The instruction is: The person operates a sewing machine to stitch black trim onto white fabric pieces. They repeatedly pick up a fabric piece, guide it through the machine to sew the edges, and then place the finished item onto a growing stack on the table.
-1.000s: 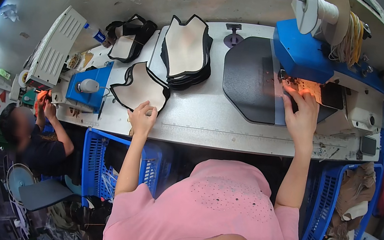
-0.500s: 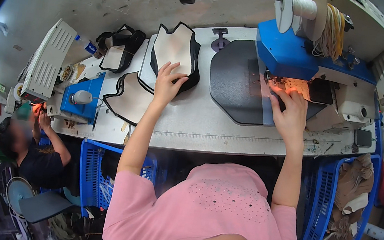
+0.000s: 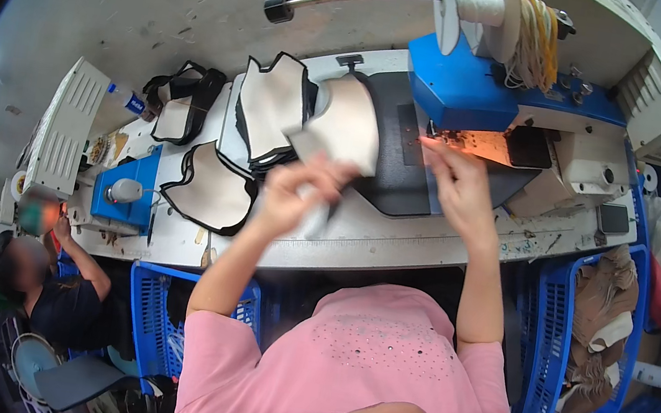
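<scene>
A cream curved fabric piece (image 3: 353, 121) lies tilted over the left edge of the dark machine bed (image 3: 388, 185). My left hand (image 3: 298, 194), smeared by motion, seems closed on its lower edge. Left of it sits a stack of cream pieces with black edging (image 3: 272, 110); another such piece (image 3: 210, 190) rests below the stack. My right hand (image 3: 459, 192) is at the blue sewing machine (image 3: 470, 87), thumb and forefinger brought together just left of the lit needle area (image 3: 475, 142). Whatever is between those fingertips is too small to make out.
A thread spool (image 3: 479, 6) hangs above on a metal rod. Black-edged pieces (image 3: 184, 106) and a bottle (image 3: 130, 101) stand at the far left. Blue baskets (image 3: 553, 365) flank me, the right one filled with brown pieces. A person (image 3: 58, 278) works at the left.
My left hand has left the stack and come down and to the right, with a cream fabric piece now at the machine bed. My right hand has drawn left from the needle area. The view has shifted.
</scene>
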{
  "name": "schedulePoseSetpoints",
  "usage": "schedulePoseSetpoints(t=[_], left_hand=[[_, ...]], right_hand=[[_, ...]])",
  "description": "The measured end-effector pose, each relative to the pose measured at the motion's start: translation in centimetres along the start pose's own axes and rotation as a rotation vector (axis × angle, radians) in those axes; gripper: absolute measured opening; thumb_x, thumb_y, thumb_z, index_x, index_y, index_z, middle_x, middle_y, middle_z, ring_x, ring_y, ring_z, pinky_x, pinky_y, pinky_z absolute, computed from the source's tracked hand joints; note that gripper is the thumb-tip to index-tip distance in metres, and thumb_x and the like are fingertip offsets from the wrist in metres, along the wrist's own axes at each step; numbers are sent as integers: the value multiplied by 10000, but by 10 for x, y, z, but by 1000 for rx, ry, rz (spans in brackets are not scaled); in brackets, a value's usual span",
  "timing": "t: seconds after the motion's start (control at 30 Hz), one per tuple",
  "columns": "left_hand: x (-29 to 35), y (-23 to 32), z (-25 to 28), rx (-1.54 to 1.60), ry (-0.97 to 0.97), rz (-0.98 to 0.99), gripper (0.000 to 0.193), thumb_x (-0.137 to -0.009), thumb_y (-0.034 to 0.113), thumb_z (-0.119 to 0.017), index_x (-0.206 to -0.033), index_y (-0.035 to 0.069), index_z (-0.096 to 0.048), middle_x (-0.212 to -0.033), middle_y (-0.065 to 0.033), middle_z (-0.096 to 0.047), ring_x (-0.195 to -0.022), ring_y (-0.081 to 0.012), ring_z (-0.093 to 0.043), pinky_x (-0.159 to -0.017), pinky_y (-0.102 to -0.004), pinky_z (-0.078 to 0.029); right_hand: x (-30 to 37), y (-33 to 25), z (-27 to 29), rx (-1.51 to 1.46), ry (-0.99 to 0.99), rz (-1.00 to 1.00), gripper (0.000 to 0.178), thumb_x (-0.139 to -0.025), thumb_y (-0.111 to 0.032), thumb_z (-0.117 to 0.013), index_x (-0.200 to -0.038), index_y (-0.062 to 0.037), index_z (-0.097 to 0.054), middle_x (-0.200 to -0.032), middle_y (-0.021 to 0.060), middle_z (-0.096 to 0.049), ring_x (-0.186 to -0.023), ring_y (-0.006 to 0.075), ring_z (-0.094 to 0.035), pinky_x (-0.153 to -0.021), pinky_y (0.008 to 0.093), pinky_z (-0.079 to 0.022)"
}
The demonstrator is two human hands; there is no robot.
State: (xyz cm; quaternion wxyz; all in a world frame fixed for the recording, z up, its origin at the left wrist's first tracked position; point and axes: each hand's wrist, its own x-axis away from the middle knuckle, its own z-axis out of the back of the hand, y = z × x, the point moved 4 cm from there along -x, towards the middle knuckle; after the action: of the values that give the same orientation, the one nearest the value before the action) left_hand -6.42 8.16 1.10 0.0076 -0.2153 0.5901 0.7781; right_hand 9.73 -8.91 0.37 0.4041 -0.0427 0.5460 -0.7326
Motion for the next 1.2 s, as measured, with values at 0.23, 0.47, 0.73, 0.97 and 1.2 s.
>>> schedulePoseSetpoints(t=[0.23,0.47,0.73,0.97,1.2], left_hand=[[-4,22,-90,-501,-108,-311,65,-747,53,-624,-796,89,-647,-910,-65,-662,-1002,-233,-592,-986,-510,-276],[-37,13,-104,-1041,-21,-276,505,-705,211,-597,-1131,-40,-492,-1206,-203,-467,-995,-335,-493,-767,-402,-442],[-49,15,-113,-1119,-153,-269,485,-670,268,-571,-1065,-11,-522,-1136,-199,-498,-901,-304,-502,-647,-379,-440],[-57,16,-117,-1122,-172,-220,431,-661,288,-578,-986,7,-539,-1014,-172,-534,-832,-276,-506,-601,-356,-434],[-58,17,-120,-1158,-146,-238,427,-696,342,-539,-933,-14,-535,-990,-169,-541,-830,-239,-495,-583,-347,-435]], right_hand=[[16,-19,-7,471,-69,145,242,-757,-170,-617,-980,-76,-632,-1026,107,-540,-943,272,-494,-785,395,-370],[30,-20,17,340,-103,-44,271,-721,-73,-603,-984,-5,-593,-918,116,-555,-891,273,-507,-770,374,-375],[13,-3,5,459,87,-7,309,-745,-50,-538,-1036,51,-559,-889,144,-571,-907,288,-521,-791,392,-369],[9,2,6,426,59,-43,297,-755,-45,-513,-1032,49,-564,-908,155,-573,-944,291,-517,-803,384,-365],[7,3,6,424,43,-51,301,-752,-38,-501,-1034,43,-570,-953,175,-584,-965,301,-518,-849,375,-354]])
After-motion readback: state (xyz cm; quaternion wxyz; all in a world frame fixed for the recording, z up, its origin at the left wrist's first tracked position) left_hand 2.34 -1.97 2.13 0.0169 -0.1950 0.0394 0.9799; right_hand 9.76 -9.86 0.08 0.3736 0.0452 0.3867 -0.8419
